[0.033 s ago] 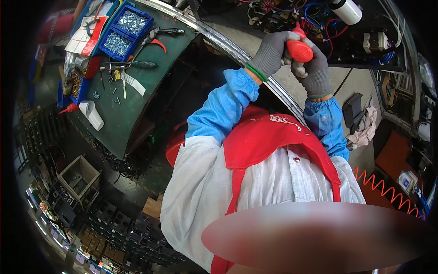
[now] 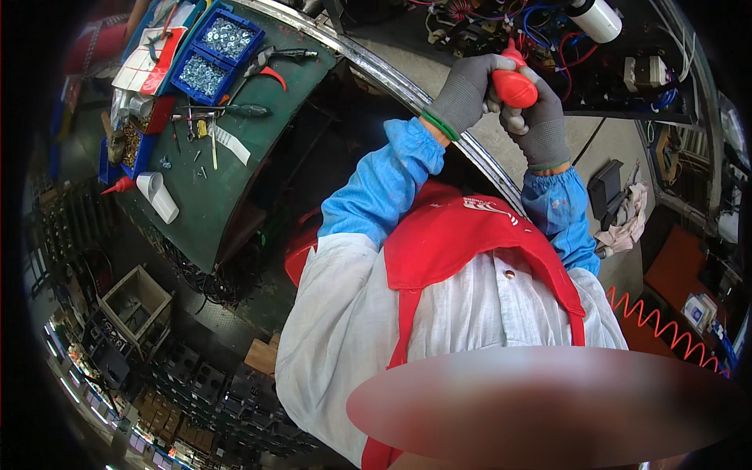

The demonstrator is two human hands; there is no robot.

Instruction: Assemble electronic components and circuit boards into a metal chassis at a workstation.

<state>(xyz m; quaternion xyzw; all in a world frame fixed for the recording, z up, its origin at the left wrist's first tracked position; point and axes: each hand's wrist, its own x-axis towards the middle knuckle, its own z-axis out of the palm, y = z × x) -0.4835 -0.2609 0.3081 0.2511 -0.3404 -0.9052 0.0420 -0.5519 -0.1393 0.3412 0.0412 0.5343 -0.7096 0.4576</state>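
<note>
Both gloved hands are raised at the top, around a red squeeze bottle with a rounded body and a narrow nozzle. My left hand has its fingers closed against the bottle's left side. Curled fingers of my right hand grip it from the right and below. The nozzle points away from me, up to a cluster of coloured wires inside a dark open housing. Where exactly the tip ends among the wires, I cannot tell.
On the left, a green worktop carries blue bins of washers and screws, a screwdriver, red-handled pliers and a white cup. A metal rail curves below my left forearm. A white cylinder stands beyond my right hand.
</note>
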